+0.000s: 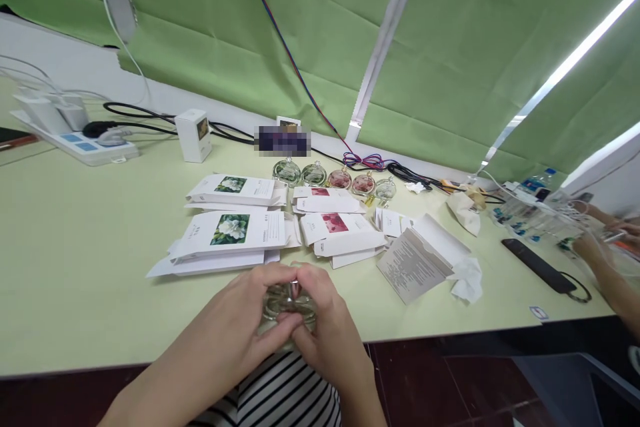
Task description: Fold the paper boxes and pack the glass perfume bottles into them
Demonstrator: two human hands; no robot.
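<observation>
Near the table's front edge, my left hand (247, 307) and my right hand (327, 310) close around a round clear glass bottle (271, 305) with a shiny metal neck. Thumbs rest on its near side, and fingers meet near the neck, covering much of it. Just beyond lie flattened white boxes with a white flower print (230, 230) and with a pink flower print (334, 223). Behind these stand two green round bottles (287, 172), two pink ones (339, 179) and a clear one (385, 189).
An unfolded grey-printed carton (415, 263) and a crumpled tissue (468, 280) lie to the right. A power strip (90, 147) and an upright white box (193, 136) stand at left. At far right, another person's hand (590, 247) is among small bottles, past a black strap-ended device (537, 265).
</observation>
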